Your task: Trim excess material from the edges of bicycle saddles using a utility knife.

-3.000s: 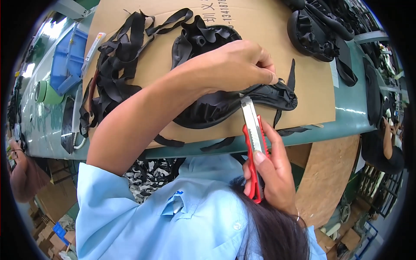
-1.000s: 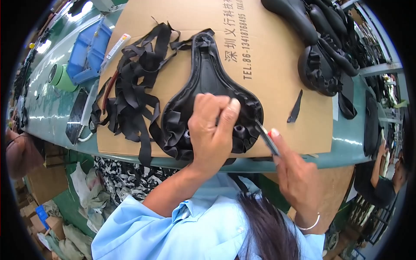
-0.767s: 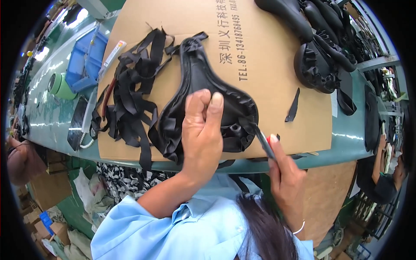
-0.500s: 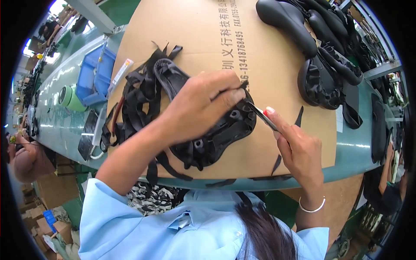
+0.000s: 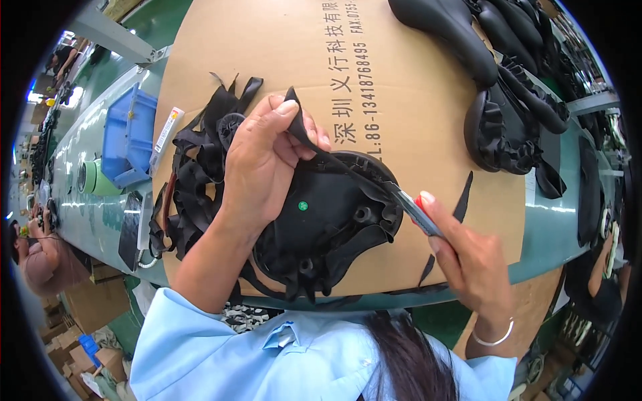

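Observation:
A black bicycle saddle [image 5: 317, 230] lies underside up on the cardboard, a small green round sticker on its base. Its soft black cover is gathered in folds around the rim. My left hand [image 5: 264, 144] is closed, pinching a strip of black cover material [image 5: 302, 127] and stretching it up from the saddle's far edge. In my right hand [image 5: 471, 257] is a utility knife [image 5: 418, 214], its blade end at the saddle's right rim, where the strip meets it. The blade's very tip is hard to make out against the black material.
Black offcuts [image 5: 200, 160] are heaped left of the saddle, and a loose strip [image 5: 463, 197] lies to the right. More saddles [image 5: 495, 127] are piled at the far right. A blue bin [image 5: 130, 137] and a green round container [image 5: 93, 177] stand left of the cardboard sheet [image 5: 261, 40].
My left hand has moved left and pulled the strip up, uncovering the saddle's base. My right hand with the knife has shifted slightly right and down.

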Motion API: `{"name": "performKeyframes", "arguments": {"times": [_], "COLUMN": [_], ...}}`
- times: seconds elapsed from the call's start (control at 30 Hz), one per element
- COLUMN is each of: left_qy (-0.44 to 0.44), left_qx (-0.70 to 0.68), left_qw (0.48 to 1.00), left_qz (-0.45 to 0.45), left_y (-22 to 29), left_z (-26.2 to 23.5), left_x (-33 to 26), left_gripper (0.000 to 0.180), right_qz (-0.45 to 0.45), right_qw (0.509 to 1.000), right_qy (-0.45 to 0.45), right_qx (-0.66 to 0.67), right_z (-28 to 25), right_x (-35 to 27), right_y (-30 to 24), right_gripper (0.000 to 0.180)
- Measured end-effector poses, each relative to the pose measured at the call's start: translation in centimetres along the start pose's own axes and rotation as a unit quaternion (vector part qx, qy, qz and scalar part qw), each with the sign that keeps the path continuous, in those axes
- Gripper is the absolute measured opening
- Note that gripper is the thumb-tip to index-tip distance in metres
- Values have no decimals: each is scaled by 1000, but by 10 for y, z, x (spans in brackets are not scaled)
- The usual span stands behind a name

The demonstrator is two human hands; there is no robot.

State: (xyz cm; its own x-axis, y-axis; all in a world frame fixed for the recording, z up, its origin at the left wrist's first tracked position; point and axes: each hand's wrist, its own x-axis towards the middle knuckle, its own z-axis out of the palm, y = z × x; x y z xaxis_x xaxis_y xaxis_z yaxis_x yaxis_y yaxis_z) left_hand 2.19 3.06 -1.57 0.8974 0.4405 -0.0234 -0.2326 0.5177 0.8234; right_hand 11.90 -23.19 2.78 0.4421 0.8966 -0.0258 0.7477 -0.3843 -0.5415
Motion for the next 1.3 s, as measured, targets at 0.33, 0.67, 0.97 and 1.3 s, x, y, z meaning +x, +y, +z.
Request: {"name": "performKeyframes", "arguments": {"times": [0.33,0.67,0.97,1.3], "left_qy": [-87,-7,-73,-229], "left_qx": [719,286,-228,747], "left_qw": [661,955,960,562], "left_qz": [195,-82,147,269], "left_y": [-13,-4,2,0], "left_z": [65,72,60,33], "left_x": [-29,-8,8,-19], "left_gripper": [13,27,41,17], "right_qz": [69,89,261,101], "right_qw": [997,983,916,991], "right_qy": [32,105,54,69], "right_qx": [26,126,299,48], "right_z": [6,58,67,34], "right_x": [-11,-51,-73,-32], "right_y": [6,-22,-61,-22], "right_gripper": [54,55,58,50]}}
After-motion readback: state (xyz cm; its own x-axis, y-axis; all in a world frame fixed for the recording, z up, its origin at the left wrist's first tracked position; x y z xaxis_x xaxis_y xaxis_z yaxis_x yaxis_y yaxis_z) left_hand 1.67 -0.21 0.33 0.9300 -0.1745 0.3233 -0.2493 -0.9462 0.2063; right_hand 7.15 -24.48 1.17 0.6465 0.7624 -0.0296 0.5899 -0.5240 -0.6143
